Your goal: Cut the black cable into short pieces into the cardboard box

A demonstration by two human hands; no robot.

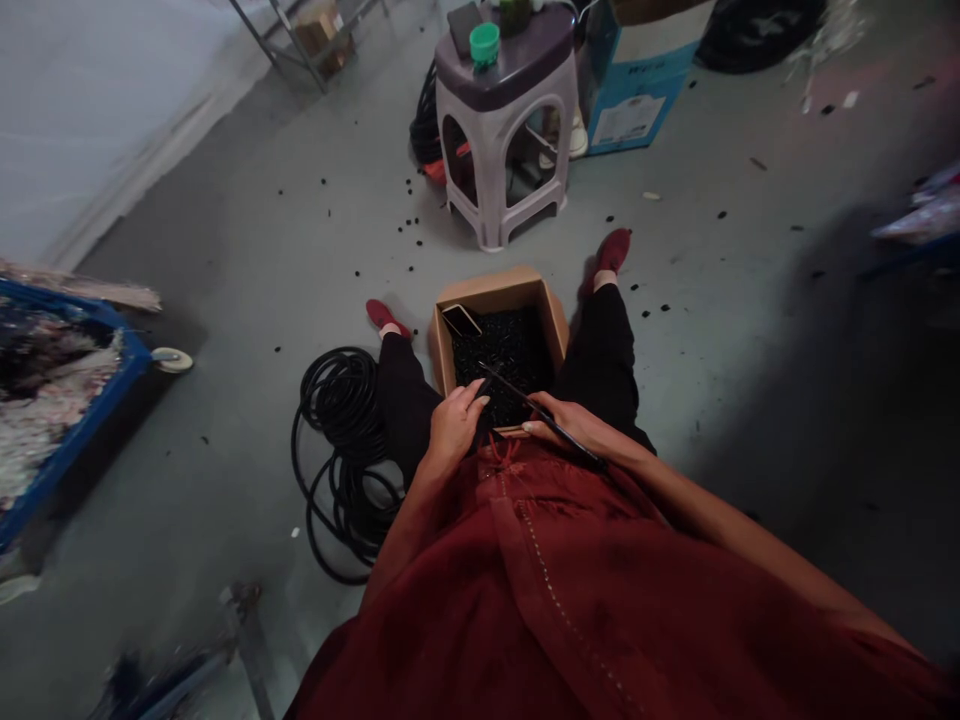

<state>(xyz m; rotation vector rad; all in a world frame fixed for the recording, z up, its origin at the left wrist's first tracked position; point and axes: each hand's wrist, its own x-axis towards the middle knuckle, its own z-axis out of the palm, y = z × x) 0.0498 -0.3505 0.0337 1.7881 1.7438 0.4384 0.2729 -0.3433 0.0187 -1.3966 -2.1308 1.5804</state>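
Between my legs stands an open cardboard box (487,287) filled with small black pieces (517,345). A phone (461,320) lies on them near the far left corner. Over the near left side of the box, my left hand (456,422) is closed, its thumb and fingertips pinched at a dark bit too small to make out. My right hand (571,424), at the near right, is closed around a long, thin black strip (566,437). The strip slants from above the black pieces back under my right wrist; its far tip comes close to my left fingertips.
A coil of black hose (341,400) lies by my left leg. Ahead stands a plastic stool (491,165) carrying a green cup (484,44), with a blue carton (637,90) beside it. A blue cart (135,350) is at the left. Black bits dot the floor.
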